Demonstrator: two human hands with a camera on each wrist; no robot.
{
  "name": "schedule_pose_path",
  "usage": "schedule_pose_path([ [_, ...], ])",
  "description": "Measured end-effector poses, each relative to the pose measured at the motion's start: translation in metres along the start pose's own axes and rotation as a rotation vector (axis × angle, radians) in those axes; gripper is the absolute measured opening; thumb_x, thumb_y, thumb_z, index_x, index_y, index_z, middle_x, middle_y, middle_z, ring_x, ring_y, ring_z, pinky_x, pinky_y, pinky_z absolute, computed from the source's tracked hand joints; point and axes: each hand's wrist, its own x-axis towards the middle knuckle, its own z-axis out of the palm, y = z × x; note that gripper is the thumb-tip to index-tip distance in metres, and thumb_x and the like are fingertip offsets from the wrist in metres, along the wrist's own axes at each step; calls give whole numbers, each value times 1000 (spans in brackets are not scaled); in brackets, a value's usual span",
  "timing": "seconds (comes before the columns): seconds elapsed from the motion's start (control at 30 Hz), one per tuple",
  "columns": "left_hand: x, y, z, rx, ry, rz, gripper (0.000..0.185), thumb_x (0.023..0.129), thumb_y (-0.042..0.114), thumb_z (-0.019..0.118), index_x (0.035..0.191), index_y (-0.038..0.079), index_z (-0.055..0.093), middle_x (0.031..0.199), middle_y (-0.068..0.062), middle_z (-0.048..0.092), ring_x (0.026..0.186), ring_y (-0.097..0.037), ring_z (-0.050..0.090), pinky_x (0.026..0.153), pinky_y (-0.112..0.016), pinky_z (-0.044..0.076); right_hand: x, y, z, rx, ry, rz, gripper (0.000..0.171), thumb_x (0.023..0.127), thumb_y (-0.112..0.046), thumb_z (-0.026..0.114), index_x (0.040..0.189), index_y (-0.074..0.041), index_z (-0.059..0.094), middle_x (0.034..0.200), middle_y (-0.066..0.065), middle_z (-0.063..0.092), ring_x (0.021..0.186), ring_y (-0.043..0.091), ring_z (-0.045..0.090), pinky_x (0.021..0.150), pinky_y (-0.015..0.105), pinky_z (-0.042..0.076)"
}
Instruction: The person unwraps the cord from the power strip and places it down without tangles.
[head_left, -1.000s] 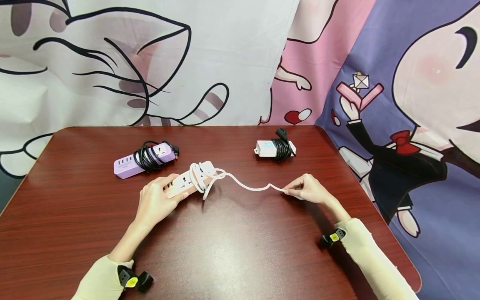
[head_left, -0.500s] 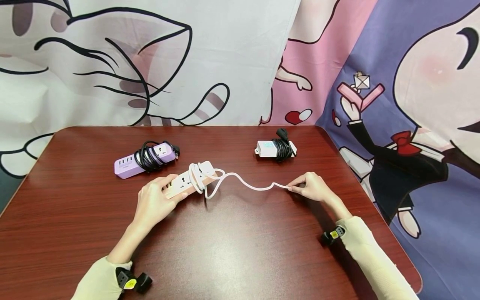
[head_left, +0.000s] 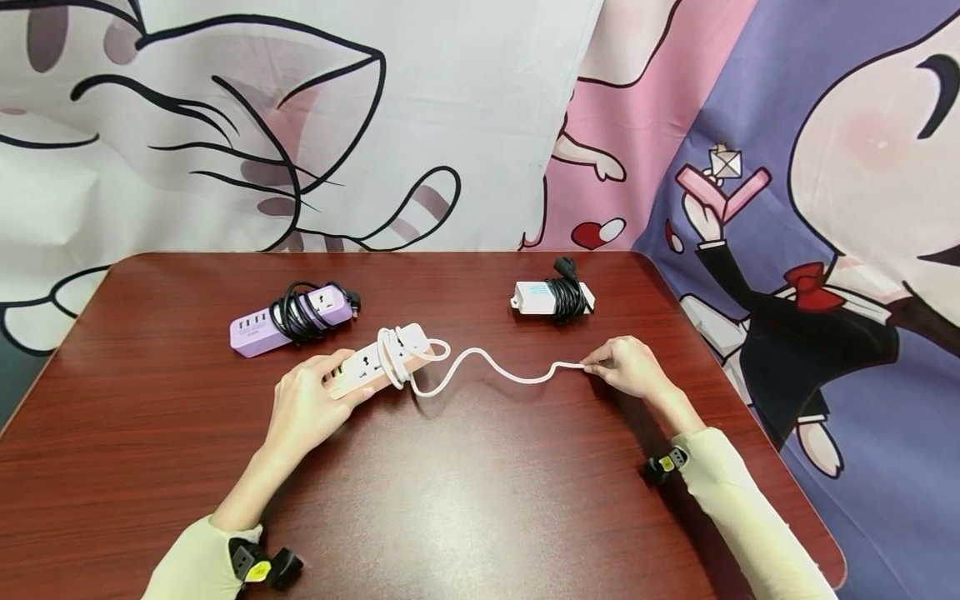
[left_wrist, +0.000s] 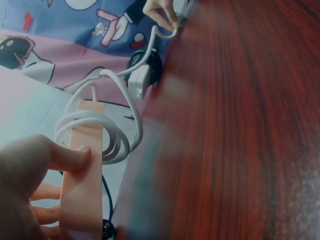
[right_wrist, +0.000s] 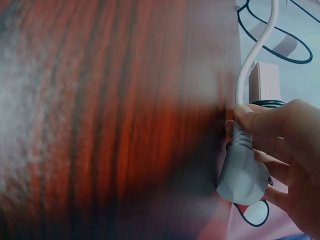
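Note:
My left hand (head_left: 309,408) grips the near-left end of a power strip (head_left: 367,364), white on top with pinkish-orange sides. In the left wrist view the thumb presses along the strip's side (left_wrist: 82,195). Several turns of white cord (head_left: 390,358) wrap around its far end, and a loose length runs in a wave to the right. Out there my right hand (head_left: 626,367) pinches the cord between thumb and fingers. The right wrist view shows this pinch just above the white plug (right_wrist: 242,175), which hangs below the fingertips.
Behind my left hand lies a purple power strip (head_left: 255,333) wound with black cord. A smaller white power strip (head_left: 532,297), also wrapped in black cord, sits toward the back right. The reddish-brown table (head_left: 480,500) ends at a printed cloth backdrop (head_left: 480,125).
My right hand has moved right and slightly away, drawing the white cord out further. A loop beside the strip has loosened. The left hand stays nearly still.

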Motion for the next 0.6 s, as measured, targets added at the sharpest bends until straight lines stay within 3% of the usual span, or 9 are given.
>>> schedule_pose_path([
  [0.6,-1,1,2,-6,-7,-2,52,68,21,84,116,9,68,106,-16,70,95,-34,64,75,-54,43,5,0,-1,-7,-34,-82,14,77,-14,78,92,-13,77,89,1,74,90,23,64,81,42,48],
])
